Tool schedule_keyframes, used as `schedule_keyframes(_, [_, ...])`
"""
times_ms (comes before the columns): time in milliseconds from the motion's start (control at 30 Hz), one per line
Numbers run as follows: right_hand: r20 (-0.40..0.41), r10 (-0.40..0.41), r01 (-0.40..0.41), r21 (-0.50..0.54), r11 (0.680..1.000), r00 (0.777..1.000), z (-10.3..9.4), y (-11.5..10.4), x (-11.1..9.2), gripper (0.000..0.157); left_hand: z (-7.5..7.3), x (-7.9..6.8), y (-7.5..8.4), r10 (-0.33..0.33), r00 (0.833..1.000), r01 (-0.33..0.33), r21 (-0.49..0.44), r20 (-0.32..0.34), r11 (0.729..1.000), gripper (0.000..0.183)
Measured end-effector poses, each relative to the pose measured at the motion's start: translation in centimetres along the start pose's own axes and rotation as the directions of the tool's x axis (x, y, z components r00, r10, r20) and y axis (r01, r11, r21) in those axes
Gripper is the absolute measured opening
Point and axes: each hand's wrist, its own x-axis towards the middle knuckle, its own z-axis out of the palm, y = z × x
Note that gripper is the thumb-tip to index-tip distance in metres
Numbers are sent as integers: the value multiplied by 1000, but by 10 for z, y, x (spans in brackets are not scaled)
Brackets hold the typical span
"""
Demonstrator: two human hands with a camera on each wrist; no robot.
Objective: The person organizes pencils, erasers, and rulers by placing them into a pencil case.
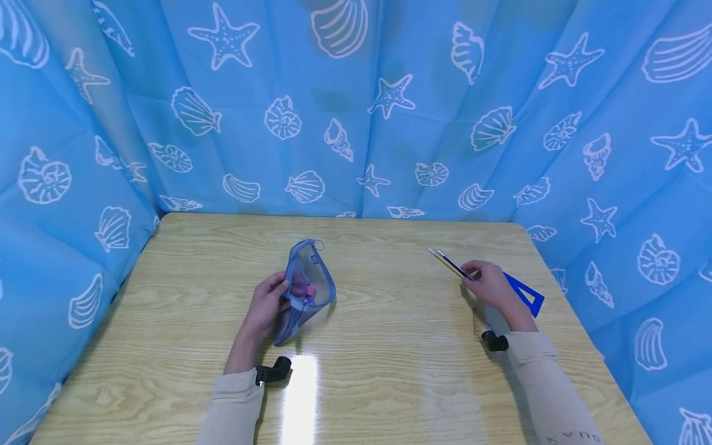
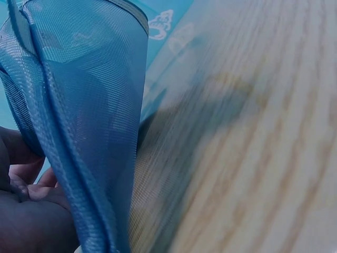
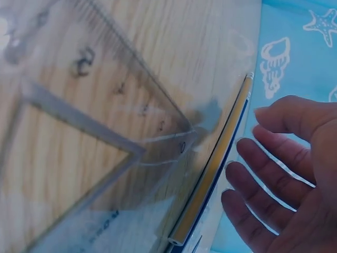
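Observation:
A blue mesh zip pouch (image 1: 321, 281) stands tilted with its mouth open, held at its left edge by my left hand (image 1: 266, 308). Small pink and purple items (image 1: 309, 292) show inside it. Close up in the left wrist view, the pouch's mesh (image 2: 95, 110) hides part of that hand. On the right, my right hand (image 1: 492, 287) is beside a yellow pencil (image 3: 213, 163) and a dark blue pencil (image 1: 452, 264). Its fingers (image 3: 268, 176) are spread and relaxed, apart from the pencils in the right wrist view.
A clear triangular ruler (image 3: 113, 100) lies on the wooden table (image 1: 384, 334) near my right wrist. A blue set square (image 1: 532, 301) is partly hidden behind the right hand. Blue shell-patterned curtains (image 1: 356, 93) enclose the table's back and sides.

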Motion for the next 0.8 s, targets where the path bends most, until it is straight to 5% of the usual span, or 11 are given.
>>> schedule_keyframes(800, [119, 60, -40, -164, 986, 991, 5, -18, 13, 21, -1, -1, -3, 19, 1000, -19, 1, -3, 1000, 32])
